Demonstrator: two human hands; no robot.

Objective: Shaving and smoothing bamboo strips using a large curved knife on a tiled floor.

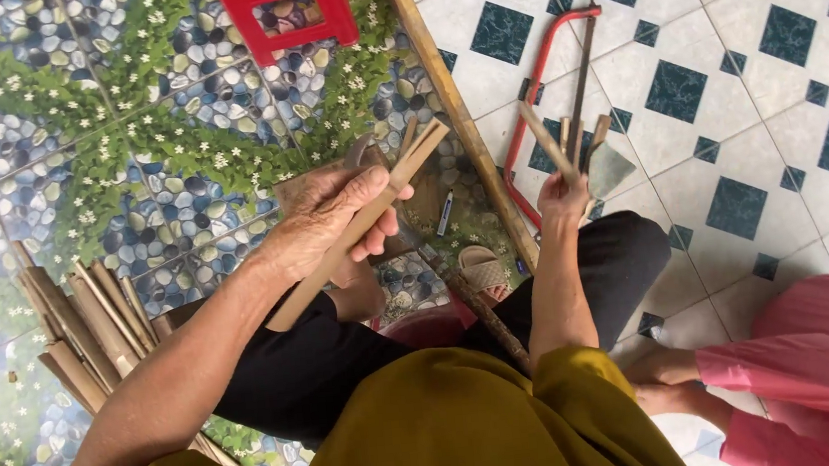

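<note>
now both hands grip bamboo strips: left hand (328, 220), right hand (564, 202).

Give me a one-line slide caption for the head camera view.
Seated person's left hand grips a bamboo strip; right hand lifts a thinner stick near a red-framed saw.

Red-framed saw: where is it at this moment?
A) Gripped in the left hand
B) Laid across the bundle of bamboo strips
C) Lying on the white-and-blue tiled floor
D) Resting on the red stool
C: the red-framed saw lies on the tiled floor, beyond the right hand.
</note>
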